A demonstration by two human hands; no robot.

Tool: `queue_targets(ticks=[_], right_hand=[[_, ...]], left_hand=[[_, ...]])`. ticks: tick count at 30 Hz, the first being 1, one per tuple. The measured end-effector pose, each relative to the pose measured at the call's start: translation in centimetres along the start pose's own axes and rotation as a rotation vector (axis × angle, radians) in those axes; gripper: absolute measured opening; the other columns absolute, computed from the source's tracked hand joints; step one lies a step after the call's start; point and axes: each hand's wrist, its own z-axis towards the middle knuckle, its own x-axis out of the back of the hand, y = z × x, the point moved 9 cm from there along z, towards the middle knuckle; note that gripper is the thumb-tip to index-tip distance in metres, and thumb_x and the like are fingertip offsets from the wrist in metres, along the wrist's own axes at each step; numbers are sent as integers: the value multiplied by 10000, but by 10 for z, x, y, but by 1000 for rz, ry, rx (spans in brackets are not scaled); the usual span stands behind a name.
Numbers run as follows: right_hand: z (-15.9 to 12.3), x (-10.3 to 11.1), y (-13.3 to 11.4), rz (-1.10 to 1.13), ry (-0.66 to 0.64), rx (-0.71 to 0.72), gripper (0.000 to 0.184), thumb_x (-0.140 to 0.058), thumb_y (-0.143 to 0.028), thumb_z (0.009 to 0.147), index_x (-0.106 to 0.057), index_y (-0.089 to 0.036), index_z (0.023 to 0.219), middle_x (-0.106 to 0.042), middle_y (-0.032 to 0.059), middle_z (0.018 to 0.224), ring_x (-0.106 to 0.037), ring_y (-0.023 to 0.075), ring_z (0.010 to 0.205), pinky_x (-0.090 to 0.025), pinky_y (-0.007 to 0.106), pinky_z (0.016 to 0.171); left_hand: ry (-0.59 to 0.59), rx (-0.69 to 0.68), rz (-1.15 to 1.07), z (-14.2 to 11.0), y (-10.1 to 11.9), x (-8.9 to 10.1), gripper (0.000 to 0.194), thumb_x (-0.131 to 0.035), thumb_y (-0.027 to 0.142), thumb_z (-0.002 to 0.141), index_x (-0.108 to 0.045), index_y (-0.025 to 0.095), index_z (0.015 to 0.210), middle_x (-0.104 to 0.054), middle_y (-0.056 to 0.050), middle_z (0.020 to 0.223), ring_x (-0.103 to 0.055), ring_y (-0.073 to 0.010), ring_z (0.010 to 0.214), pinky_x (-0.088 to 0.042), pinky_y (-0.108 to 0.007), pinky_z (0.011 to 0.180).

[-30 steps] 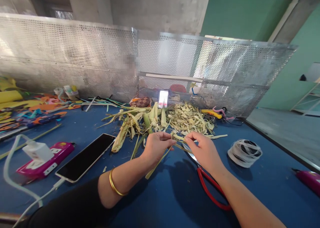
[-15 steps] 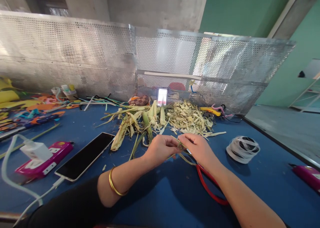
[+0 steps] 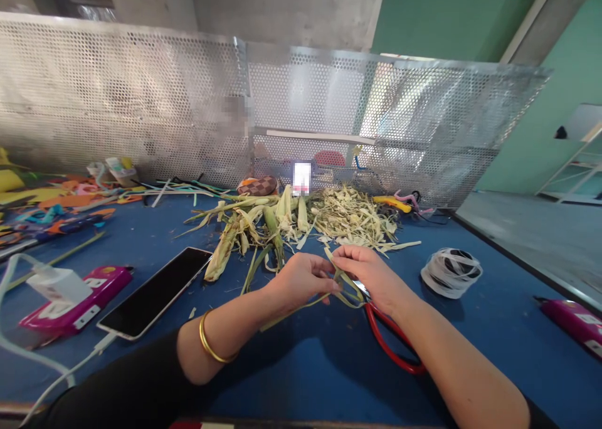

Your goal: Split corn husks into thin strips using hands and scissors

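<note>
While the person's two hands meet just above the scissors, a thin green husk strip runs between them, bent into a small loop that hangs by the right fingers. The left hand pinches the strip between thumb and fingers, and the right hand grips it likewise, the fingertips of both close together. One loose end trails under the left wrist, to the left of the scissors. A gold bracelet circles the left forearm. The scissors lie on a blue table, their red handles toward the person; the right hand hides part of them, so whether it touches them cannot be told. Beyond the scissors sit a heap of pale scraps and, farther left, a bundle of longer husks. Left of the scissors lies a dark-screened phone with a white cable plugged in, and past it a purple power strip bearing a white charger. Right of the scissors stands a spool of whitish ribbon.
</note>
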Motion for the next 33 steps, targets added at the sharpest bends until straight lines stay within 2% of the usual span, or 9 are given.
queue_targets(ticks=[5,9,12,15,21,25,29,31,33], right_hand=[[2,-4,4,51,-7,8,239,-694,-370,622,-555,-178,659,-412,-78,490,-347,72,445,-253,214,445],[6,0,5,114,49,42,217,-670,-359,650,-564,-170,638,-385,-84,455,-315,62,420,-226,213,431],[8,6,9,197,104,7,237,-650,-389,669,-562,-170,644,-457,-67,469,-341,57,374,-244,216,398],[7,16,9,303,201,16,234,-690,-356,626,-539,-178,645,-570,-36,593,-405,51,367,-301,217,386],[9,23,9,378,273,89,289,-731,-372,597,-513,-190,657,-573,-48,623,-444,50,385,-357,213,416],[9,29,5,300,284,136,318,-695,-455,639,-524,-195,699,-604,-21,690,-500,81,441,-408,243,474],[-5,49,-29,-72,394,360,280,-621,-479,728,-565,-205,747,-580,-17,676,-571,144,600,-442,278,601],[-11,41,-46,-312,326,464,262,-563,-446,800,-566,-207,693,-545,-19,619,-542,151,621,-424,278,625],[-14,24,-53,-525,202,548,253,-559,-421,826,-572,-208,690,-566,-3,667,-538,161,666,-413,281,649]], left_hand=[[-157,66,87,-9,-2,-16,99,-631,212,627,-659,147,558,-528,48,431,-396,-55,387,-285,-196,432],[-303,101,109,-16,-10,-31,126,-667,272,628,-712,156,642,-559,35,472,-369,-59,396,-235,-204,408],[-332,79,118,-16,-12,-32,161,-673,295,635,-732,156,689,-561,29,483,-369,-62,411,-231,-205,411],[-343,63,116,-15,-13,-30,218,-673,305,643,-754,154,777,-588,14,520,-394,-68,429,-237,-206,420],[-348,69,89,-15,-12,-30,263,-695,323,640,-759,147,825,-597,6,525,-441,-71,442,-259,-200,433],[-259,92,43,-12,-10,-25,254,-701,325,640,-750,139,806,-594,5,524,-461,-70,442,-244,-196,413],[-11,120,-179,-4,-9,1,279,-726,334,613,-729,154,826,-643,-20,654,-589,-101,579,-205,-186,406],[115,117,-271,-1,-10,16,294,-738,338,600,-721,152,827,-649,-30,693,-606,-108,625,-187,-182,409],[201,97,-305,1,-11,27,290,-744,346,590,-714,143,795,-640,-33,685,-588,-102,613,-182,-183,413]])
